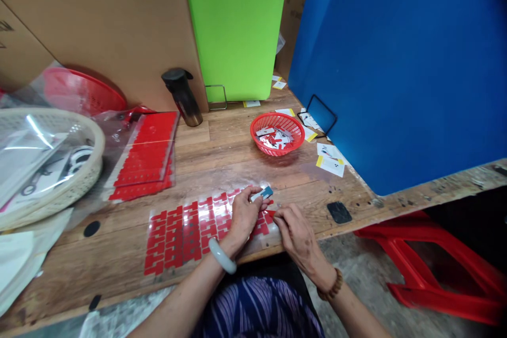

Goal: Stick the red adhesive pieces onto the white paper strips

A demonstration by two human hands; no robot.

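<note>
A clear sheet of red die-cut stickers (191, 231) lies on the wooden table in front of me. My left hand (246, 214) rests over the sheet's right part, its fingers closed on a small blue-and-white card (262, 194). Close beside it, my right hand (292, 226) pinches a small red sticker (271, 213) between thumb and forefinger at the sheet's right edge. Whether that sticker is fully off the sheet I cannot tell. Beyond the hands stands a red basket (277, 151) holding small white and red pieces.
A white basket (97, 163) stands at left, beside stacked red sheets (144, 150). A black tumbler (183, 97) is at the back. Green (237, 26) and blue boards (396, 74) wall the far side. Small cards (330, 165) lie at right; a red stool (435, 259) is below.
</note>
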